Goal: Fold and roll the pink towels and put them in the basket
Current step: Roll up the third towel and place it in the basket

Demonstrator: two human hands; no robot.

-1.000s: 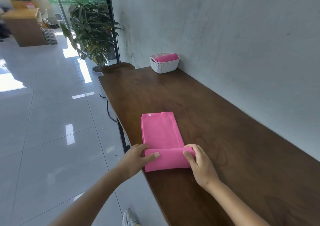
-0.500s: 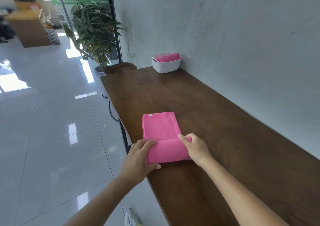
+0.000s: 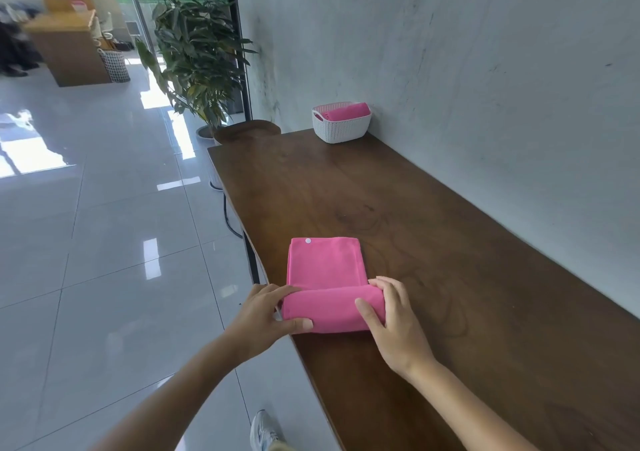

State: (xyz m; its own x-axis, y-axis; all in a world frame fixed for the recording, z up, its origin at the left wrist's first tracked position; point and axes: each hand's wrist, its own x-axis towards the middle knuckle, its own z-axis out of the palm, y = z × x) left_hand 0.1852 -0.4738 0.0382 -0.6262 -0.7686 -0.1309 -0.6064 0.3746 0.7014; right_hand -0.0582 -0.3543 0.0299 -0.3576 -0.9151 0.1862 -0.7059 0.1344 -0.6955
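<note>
— Which step is going on?
— Rolling: left hand point(image 3: 263, 315) and right hand point(image 3: 394, 322) are gripping the rolled end of the folded pink cloth towel point(image 3: 325, 270) on the dark wooden table point(image 3: 450, 242).
— Next?
— Likely needing even forward pressure.

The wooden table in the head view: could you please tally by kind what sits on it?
White basket: 1
Pink towels: 2, the part-rolled towel and the stored towel inside the basket
Total: 3
</note>
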